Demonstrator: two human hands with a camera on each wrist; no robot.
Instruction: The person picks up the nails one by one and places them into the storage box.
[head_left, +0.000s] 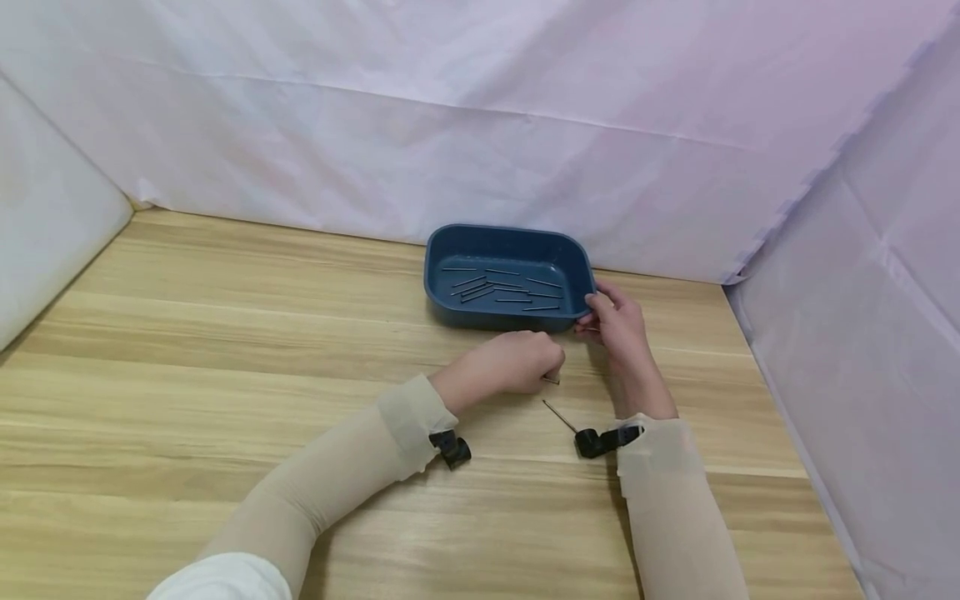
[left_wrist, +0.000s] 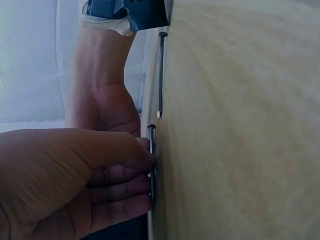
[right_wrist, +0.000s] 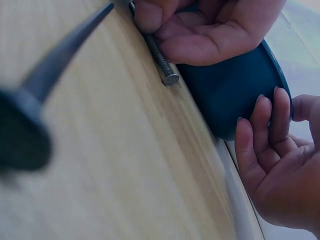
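Head view: our left hand (head_left: 510, 360) pinches a nail (head_left: 552, 380) off the table (head_left: 225, 350); right hand (head_left: 618, 321) grips the tray (head_left: 450, 250) rim, steadying it.

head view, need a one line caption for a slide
Left hand pinches a nail on the wooden table while right hand grips the blue tray of nails.

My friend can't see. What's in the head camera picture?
A left hand pinches a nail on a wooden table, while the right hand holds a blue tray of nails. Another nail lies nearby.
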